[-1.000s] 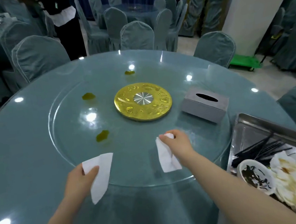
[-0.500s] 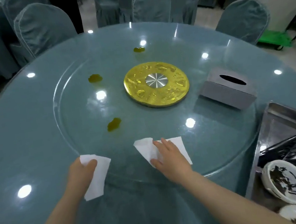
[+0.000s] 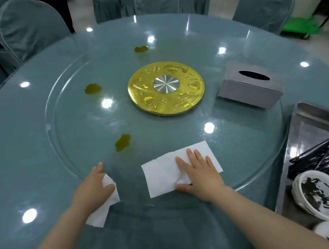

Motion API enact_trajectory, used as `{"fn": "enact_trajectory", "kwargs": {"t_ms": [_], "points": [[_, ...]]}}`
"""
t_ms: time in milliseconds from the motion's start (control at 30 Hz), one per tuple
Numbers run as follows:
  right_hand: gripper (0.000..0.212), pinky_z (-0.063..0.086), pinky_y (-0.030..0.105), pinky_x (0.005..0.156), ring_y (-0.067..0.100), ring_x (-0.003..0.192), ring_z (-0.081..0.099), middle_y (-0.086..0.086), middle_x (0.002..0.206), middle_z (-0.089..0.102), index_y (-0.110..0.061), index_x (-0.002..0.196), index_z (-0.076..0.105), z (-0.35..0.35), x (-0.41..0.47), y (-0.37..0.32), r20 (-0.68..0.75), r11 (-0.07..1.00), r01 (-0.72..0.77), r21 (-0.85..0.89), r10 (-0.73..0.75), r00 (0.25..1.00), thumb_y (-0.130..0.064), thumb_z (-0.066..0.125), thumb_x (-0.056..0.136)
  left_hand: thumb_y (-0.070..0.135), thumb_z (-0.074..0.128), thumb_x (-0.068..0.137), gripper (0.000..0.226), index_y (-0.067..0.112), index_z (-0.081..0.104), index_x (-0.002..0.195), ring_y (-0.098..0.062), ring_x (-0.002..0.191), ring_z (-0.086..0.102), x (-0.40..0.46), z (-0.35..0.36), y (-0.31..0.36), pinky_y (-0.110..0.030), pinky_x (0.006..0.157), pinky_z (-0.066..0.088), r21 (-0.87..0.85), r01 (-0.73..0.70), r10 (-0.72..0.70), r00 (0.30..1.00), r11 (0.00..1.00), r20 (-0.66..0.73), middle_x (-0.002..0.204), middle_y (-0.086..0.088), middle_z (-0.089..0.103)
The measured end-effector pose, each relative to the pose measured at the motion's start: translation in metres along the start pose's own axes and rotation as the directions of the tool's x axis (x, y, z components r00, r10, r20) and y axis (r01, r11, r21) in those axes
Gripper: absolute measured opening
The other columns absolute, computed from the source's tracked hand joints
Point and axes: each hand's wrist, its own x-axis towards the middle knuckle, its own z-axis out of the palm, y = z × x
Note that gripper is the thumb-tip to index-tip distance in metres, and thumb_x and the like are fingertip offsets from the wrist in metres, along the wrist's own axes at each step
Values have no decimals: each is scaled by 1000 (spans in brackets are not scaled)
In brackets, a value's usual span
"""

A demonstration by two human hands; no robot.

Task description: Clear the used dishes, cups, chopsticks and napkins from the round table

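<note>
While flat, right fingers (image 3: 193, 158) press napkin (image 3: 164, 174) | left hand (image 3: 92, 188) grips tissue (image 3: 102, 212)

Covered chairs (image 3: 27, 29), pale floor (image 3: 220, 2)

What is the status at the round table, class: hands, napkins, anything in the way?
Left hand grips a folded napkin. Right hand presses flat on the spread napkin. Three greenish spills, nearest, on the glass turntable ahead; tissue box far right.
</note>
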Motion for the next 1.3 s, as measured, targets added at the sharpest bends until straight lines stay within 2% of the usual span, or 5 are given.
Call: {"fn": "enact_trajectory", "kwargs": {"t_ms": [467,667,933,1067,1300], "points": [[87,8,41,118,28,147,-2,12,160,1,-6,151,7,-6,-1,-2,-74,899,-372,232,398,914,-63,35,91,35,41,92,59,19,32,148,-28,104,60,-14,26,38,-30,79,42,268,-21,32,999,963,-36,118,-6,65],[55,9,39,118,25,147,3,6,160,5,-14,151,17,-4,0,6,-134,935,-308,175,332,934,-21,34,99,32,47,85,12,20,47,82,-24,80,54,-20,26,61,-31,61,34,113,-152,155,988,982,-16,78,4,55],[52,39,27,80,30,105,59,10,118,64,-24,132,55,-26,-13,42,-358,707,-186,683,545,759,0,37,89,21,54,86,32,20,58,118,-23,104,57,-11,32,63,-31,81,43,-272,-43,31,998,961,-48,119,-2,62],[54,38,29,97,29,119,53,11,133,57,-17,141,45,-53,1,67,-435,636,-172,753,676,595,2,37,91,23,54,89,60,16,35,146,-27,133,41,9,23,55,-38,105,32,-281,9,-43,992,960,-117,148,-5,41],[42,11,29,116,22,147,10,3,158,18,-21,141,44,-31,17,94,-298,947,-104,304,199,934,-14,34,101,17,50,96,37,5,48,131,-25,148,9,40,25,42,-54,115,11,-153,14,-37,989,988,-147,161,-8,11]]}}
